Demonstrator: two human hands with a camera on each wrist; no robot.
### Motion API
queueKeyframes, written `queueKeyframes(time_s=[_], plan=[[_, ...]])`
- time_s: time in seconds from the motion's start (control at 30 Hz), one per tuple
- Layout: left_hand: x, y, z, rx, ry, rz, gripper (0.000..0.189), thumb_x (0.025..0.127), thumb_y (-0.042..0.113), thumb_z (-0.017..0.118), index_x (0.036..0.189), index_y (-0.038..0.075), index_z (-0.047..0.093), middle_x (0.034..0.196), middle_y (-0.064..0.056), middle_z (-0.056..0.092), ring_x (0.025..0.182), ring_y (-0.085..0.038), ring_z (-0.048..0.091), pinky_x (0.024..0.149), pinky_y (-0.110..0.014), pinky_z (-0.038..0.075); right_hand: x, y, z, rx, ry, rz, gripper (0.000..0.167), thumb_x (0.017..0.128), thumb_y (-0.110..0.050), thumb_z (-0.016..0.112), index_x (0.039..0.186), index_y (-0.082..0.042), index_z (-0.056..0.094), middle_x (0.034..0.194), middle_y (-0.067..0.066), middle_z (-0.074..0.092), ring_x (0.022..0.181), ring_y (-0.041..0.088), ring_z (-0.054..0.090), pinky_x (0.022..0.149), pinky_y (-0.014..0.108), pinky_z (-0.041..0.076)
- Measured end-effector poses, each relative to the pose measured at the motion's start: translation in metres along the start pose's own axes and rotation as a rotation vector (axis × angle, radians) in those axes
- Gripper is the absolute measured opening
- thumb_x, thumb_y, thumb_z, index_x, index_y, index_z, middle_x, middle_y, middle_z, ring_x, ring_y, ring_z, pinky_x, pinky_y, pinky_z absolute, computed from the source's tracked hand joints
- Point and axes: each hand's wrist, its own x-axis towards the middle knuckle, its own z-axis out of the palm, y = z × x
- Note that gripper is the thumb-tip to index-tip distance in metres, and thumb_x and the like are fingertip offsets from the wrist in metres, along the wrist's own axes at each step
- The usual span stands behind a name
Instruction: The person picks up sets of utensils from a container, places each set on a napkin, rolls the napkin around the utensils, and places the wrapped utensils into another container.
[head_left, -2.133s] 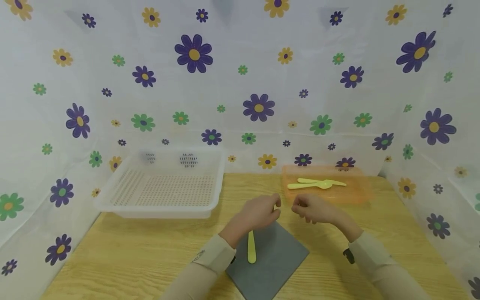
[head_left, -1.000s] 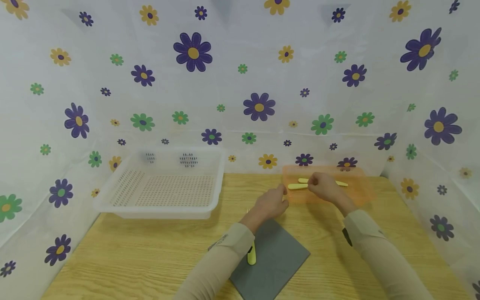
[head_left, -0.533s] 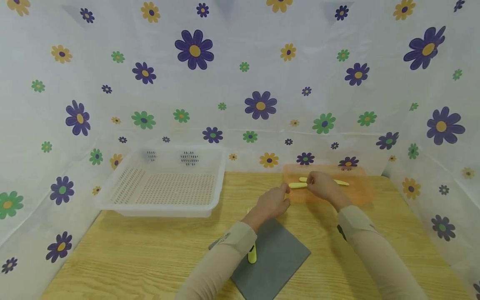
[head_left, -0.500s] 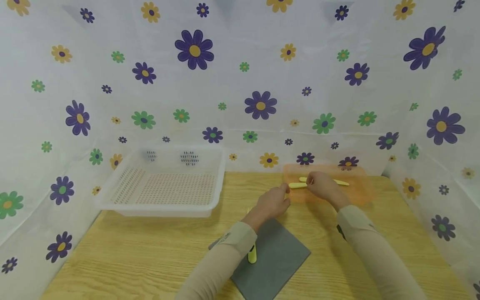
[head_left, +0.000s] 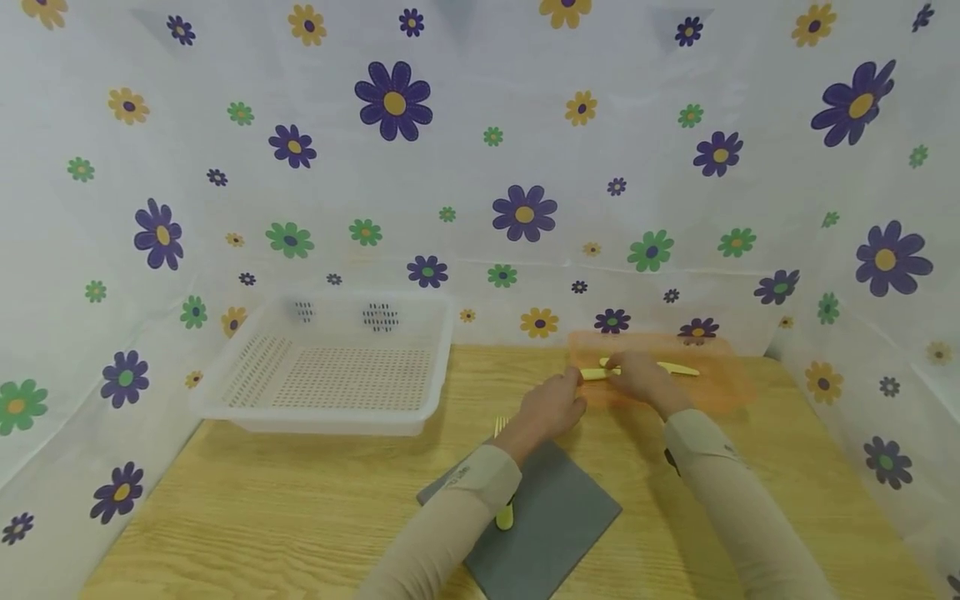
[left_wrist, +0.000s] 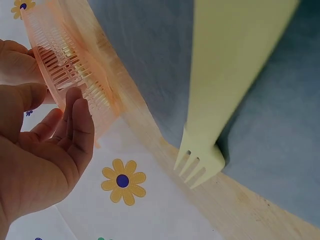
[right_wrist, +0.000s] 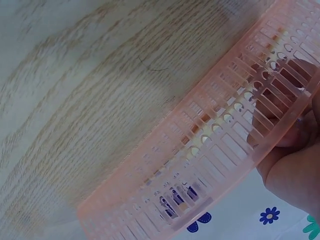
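The orange basket (head_left: 731, 392) at the back right holds a yellow spoon (head_left: 594, 375) and a yellow knife (head_left: 678, 368). My right hand (head_left: 641, 379) reaches over its front wall and pinches the spoon near its neck, hiding the bowl; the right wrist view shows those fingers through the slotted wall. My left hand (head_left: 543, 408) hovers by the basket's left end, fingers loosely bent with nothing between them in the left wrist view. A yellow fork (left_wrist: 220, 75) lies on the grey mat (head_left: 551, 517), partly under my left forearm in the head view.
A white perforated basket (head_left: 322, 423) stands at the back left of the wooden table (head_left: 247, 508). White flower-printed sheeting (head_left: 450, 167) hangs around the back and both sides.
My right hand moved from in front of the basket into it and onto the spoon, then shifted slightly left. My left hand moved right and forward, to the basket's left end.
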Motion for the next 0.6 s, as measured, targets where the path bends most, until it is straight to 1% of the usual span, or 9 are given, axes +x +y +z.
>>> queueKeyframes(time_s=[0.13,0.2,0.3,0.5,0.6], plan=[[0.0002,0.0006,0.0003,0.006,0.018,0.013,0.028,0.102,0.028,0.053,0.126,0.015,0.053,0.119,-0.006,0.063,0.087,-0.018,0.061,0.070,-0.036,0.051,0.0005,0.0000,0.0009,0.004,-0.026,0.010,0.037,0.093,-0.011,0.055,0.125,0.007,0.061,0.132,0.030,0.057,0.115,0.042,0.058,0.097,0.055,0.046],[0.0005,0.0012,0.0007,0.009,0.023,0.013,0.027,0.102,0.029,0.053,0.125,0.014,0.054,0.118,-0.005,0.063,0.086,-0.017,0.061,0.069,-0.035,0.051,0.0004,0.0000,0.0013,0.016,-0.034,0.021,0.038,0.093,-0.011,0.054,0.126,0.007,0.061,0.133,0.029,0.057,0.115,0.041,0.058,0.097,0.055,0.046],[0.0005,0.0022,0.0007,0.019,0.028,0.011,0.026,0.102,0.030,0.054,0.123,0.015,0.055,0.116,-0.005,0.063,0.085,-0.016,0.060,0.068,-0.034,0.050,0.0009,0.0002,0.0017,0.044,-0.039,0.041,0.038,0.092,-0.011,0.056,0.126,0.007,0.061,0.134,0.028,0.057,0.118,0.042,0.057,0.098,0.055,0.046],[0.0021,0.0010,0.0039,0.036,0.042,0.016,0.026,0.102,0.030,0.054,0.124,0.016,0.054,0.114,-0.004,0.063,0.082,-0.016,0.060,0.066,-0.034,0.049,0.0028,0.0018,0.0024,0.083,-0.046,0.064,0.037,0.090,-0.013,0.059,0.120,0.008,0.061,0.125,0.028,0.062,0.111,0.041,0.060,0.094,0.055,0.048],[0.0029,0.0003,0.0052,0.035,0.046,0.020,0.025,0.102,0.030,0.055,0.123,0.017,0.053,0.113,-0.004,0.063,0.081,-0.017,0.060,0.064,-0.034,0.049,0.0044,0.0030,0.0031,0.090,-0.047,0.073,0.037,0.089,-0.013,0.059,0.119,0.009,0.061,0.124,0.028,0.062,0.106,0.038,0.061,0.094,0.054,0.048]])
